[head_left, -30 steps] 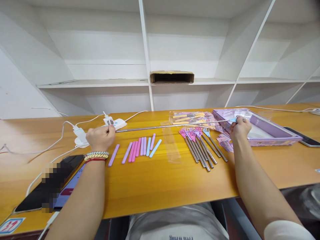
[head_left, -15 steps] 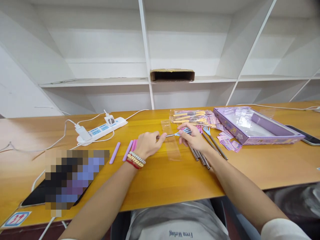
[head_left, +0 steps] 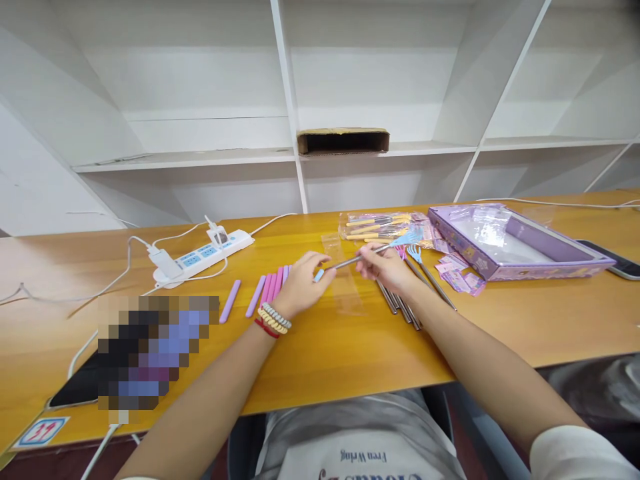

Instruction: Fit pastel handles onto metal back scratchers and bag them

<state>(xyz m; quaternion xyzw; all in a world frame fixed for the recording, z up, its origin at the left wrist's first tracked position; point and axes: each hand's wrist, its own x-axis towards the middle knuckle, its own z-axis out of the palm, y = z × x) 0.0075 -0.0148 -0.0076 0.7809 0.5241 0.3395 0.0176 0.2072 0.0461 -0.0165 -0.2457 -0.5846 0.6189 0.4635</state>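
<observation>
A back scratcher with a metal rod (head_left: 347, 262) and a light-blue claw head (head_left: 406, 238) slants between my hands. My right hand (head_left: 383, 268) is closed around its rod, just below the head. My left hand (head_left: 305, 283) pinches a light-blue piece (head_left: 319, 275) at the rod's lower end; most of that piece is hidden in the fingers. Pink and purple tubes (head_left: 270, 289) lie in a row by my left hand, with a purple tube (head_left: 231, 301) farther left. Under and beside my right hand lie more back scratchers (head_left: 431, 279), with blue and pink heads and bare metal rods.
A clear plastic sleeve (head_left: 345, 293) lies between my hands. Behind are bagged yellow back scratchers (head_left: 377, 230). Purple cards (head_left: 459, 275), a purple box (head_left: 525, 272) and a phone (head_left: 617, 263) are right. A power strip (head_left: 205, 255) and a partly blurred dark device (head_left: 80, 380) are left.
The back scratcher's claw head has moved up and right, out of my right hand's grasp. My right fingers now hold the rod, more of which shows, and a light-blue piece appears at my left fingertips.
</observation>
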